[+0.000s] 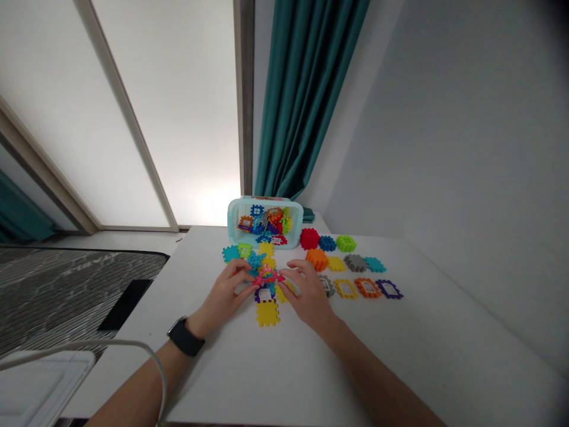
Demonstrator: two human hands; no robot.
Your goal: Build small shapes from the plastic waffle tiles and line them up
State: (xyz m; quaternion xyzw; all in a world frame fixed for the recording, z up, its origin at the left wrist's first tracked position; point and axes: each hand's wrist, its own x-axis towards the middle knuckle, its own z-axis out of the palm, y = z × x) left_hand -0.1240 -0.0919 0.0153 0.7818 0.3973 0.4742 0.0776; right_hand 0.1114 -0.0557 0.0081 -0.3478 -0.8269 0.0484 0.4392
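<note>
The left hand (224, 293) and right hand (309, 293) are close together, and they seem to hold a pink block (268, 275) between them. It is above other blocks (267, 314) on the white table (249, 379).

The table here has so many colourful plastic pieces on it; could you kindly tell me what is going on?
A person's left hand and right hand are both at a pink interlocking plastic block, above a cluster of blocks. More blocks lie in rows on the white table to the right, and a pale blue plastic bin at the far side holds others.
</note>
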